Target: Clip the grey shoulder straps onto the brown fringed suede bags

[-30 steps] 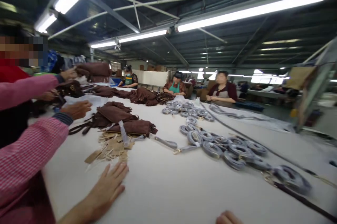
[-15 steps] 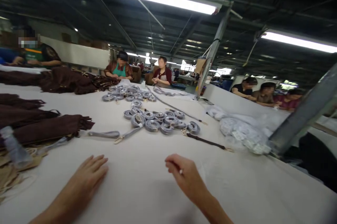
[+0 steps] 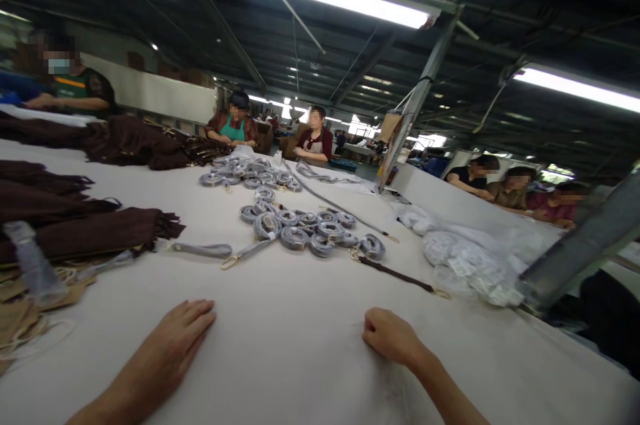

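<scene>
Off to the left of the left hand (image 3: 173, 338), card tags with strings (image 3: 17, 322), a clear plastic piece (image 3: 35, 265) and brown fringed cloth (image 3: 95, 232) bound the room on that side; the cloth lies ahead and to the left, apart from the fingers. The left hand is open, palm down, with fingers straight and together on the white table (image 3: 280, 358). A broad open stretch of tabletop runs between the two hands and on toward the wearer. Far ahead of that gap, two people (image 3: 233, 128) sit at the distant edge. The right hand (image 3: 390, 335) is curled closed, low over or on the table; whether something is inside it cannot be told. Beyond it to the right, the table's slanting edge is well apart, with a heap of plastic bags (image 3: 465, 258) and a metal post (image 3: 585, 238) near it.

A grey strap with a clasp (image 3: 200, 248) lies ahead of the left hand. The coiled grey straps (image 3: 295, 237) are ahead of both hands, mostly between them, touching neither; a second cluster (image 3: 250, 172) lies farther on. A dark brown strap (image 3: 395, 272) lies nearer, ahead of the right hand and apart from it.
</scene>
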A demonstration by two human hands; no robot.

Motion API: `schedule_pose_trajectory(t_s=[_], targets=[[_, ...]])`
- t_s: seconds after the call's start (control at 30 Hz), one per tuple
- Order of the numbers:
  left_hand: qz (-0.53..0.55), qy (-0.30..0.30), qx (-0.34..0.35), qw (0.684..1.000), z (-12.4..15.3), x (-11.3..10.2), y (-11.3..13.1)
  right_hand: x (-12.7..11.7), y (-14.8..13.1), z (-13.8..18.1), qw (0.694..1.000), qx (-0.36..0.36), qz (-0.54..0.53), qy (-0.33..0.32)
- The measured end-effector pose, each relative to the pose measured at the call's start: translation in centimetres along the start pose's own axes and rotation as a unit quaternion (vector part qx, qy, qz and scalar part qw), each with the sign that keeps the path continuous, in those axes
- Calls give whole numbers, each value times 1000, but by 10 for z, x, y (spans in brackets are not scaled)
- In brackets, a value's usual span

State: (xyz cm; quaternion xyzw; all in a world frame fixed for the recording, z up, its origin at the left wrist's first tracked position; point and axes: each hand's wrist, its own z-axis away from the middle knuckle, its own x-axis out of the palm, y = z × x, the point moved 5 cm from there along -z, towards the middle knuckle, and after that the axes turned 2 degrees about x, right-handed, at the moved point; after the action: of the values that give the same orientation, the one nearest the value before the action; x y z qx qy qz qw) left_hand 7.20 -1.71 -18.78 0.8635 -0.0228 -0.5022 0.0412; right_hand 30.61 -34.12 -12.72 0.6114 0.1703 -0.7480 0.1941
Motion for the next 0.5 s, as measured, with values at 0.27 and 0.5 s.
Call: schedule_pose_trajectory(t_s=[0.27,0.5], targets=[[11,20,-11,1000,-3,-7,2,-4,-1,3,997,-49,-63,11],[14,32,-11,999,0,-3,6,-49,-9,3,936,-141,-320,-44]])
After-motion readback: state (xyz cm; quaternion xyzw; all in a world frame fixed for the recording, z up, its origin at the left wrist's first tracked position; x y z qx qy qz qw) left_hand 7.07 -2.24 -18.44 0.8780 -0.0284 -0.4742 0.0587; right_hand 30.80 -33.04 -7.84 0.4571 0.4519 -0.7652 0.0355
